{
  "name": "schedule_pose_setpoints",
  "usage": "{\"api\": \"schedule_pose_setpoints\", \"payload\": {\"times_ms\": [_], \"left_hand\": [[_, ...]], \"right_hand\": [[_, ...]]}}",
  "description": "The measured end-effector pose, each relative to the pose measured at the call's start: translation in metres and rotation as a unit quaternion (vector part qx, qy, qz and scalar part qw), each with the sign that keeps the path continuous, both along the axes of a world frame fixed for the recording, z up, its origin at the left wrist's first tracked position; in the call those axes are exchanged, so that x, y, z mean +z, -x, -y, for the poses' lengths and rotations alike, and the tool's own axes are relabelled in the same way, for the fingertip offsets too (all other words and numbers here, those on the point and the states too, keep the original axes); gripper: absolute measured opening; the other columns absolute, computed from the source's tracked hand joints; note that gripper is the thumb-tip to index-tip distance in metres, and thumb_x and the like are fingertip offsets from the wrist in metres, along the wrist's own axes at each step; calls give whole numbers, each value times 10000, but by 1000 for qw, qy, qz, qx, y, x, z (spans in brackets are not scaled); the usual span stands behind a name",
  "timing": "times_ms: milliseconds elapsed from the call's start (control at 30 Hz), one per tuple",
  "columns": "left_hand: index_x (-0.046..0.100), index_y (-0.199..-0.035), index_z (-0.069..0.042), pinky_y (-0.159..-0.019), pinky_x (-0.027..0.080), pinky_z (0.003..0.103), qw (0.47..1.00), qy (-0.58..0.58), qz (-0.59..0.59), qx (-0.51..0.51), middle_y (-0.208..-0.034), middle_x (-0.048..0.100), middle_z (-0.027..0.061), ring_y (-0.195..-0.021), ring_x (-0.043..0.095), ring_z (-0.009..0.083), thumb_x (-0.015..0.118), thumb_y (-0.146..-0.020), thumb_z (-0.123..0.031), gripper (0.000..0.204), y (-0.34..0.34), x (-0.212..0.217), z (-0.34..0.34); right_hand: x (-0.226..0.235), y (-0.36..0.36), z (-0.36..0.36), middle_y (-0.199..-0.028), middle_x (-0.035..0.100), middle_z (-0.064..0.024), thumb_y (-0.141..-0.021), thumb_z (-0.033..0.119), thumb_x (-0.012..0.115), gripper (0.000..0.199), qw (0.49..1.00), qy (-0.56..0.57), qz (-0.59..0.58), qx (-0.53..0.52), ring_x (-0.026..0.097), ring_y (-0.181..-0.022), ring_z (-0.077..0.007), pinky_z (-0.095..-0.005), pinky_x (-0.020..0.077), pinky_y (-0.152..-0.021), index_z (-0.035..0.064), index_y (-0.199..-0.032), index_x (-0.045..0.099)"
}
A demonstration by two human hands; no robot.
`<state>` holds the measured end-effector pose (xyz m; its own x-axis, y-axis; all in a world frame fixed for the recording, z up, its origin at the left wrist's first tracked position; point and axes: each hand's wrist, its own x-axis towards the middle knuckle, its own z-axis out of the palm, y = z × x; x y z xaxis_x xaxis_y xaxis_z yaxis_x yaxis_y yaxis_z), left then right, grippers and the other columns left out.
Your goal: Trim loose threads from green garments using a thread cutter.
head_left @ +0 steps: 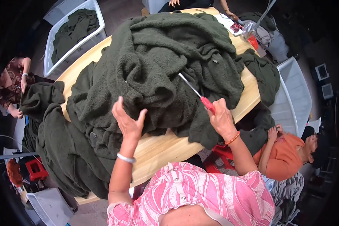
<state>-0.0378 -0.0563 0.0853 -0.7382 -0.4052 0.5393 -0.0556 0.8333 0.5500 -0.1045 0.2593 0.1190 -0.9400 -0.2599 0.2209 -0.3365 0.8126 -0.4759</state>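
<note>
A large heap of dark green knitted garments (158,64) covers most of a light wooden table (165,147). My left hand (127,119) hovers over the near edge of the heap, fingers spread, holding nothing. My right hand (220,117) grips the red handle of a pair of scissors (195,91), whose metal blades point up and left over the knitwear. A white bracelet circles my left wrist and an orange bead bracelet my right wrist.
A white bin (73,32) of green knitwear stands at the far left. More green cloth (60,150) hangs off the table's left side. A person in orange (286,156) sits at the right, another person (13,84) at the left, a third at the far end. A white bin (295,96) stands right.
</note>
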Motion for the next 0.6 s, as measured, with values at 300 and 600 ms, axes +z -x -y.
{"api": "schedule_pose_setpoints", "payload": {"times_ms": [300,600], "left_hand": [[657,-1193,-4,-893,493,277,968,-237,-82,8,-1053,697,69,-958,640,142,480,-868,91,382,6,9,156],[534,-1141,7,-671,608,392,688,-708,-136,84,-916,636,141,-724,655,284,622,-958,-224,308,-37,-47,177]], "right_hand": [[36,14,66,-824,623,-193,-781,280,811,386,988,107,7,110,614,-767,-406,-443,481,-653,14,-973,609],[-26,52,140,-1051,630,-208,-800,139,732,338,986,47,5,160,612,-936,-428,-480,506,-772,10,-1046,539]]}}
